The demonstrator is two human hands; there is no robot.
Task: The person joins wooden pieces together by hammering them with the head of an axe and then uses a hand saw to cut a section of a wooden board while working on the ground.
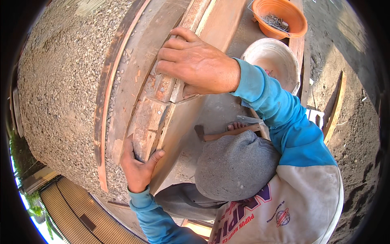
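A long stack of worn wooden boards (219, 20) runs from the top of the view down toward my knee. On its upper edge lies a short, rough wooden block (147, 118), its far end meeting a longer piece of wood (165, 87) at a narrow joint. My left hand (139, 166) is closed around the near end of the block, thumb on one side and fingers on the other. Farther off, my right hand (195, 63) curls over the longer piece, fingers bent across its top and thumb on the near side.
At the far right stand an orange basin (298, 25) holding nails and a whitish bowl (290, 55). A wooden-handled tool (231, 133) with a dark head lies by my foot. Gravel (61, 89) spreads at the left, with a thin curved wooden strip (106, 93) beside the boards.
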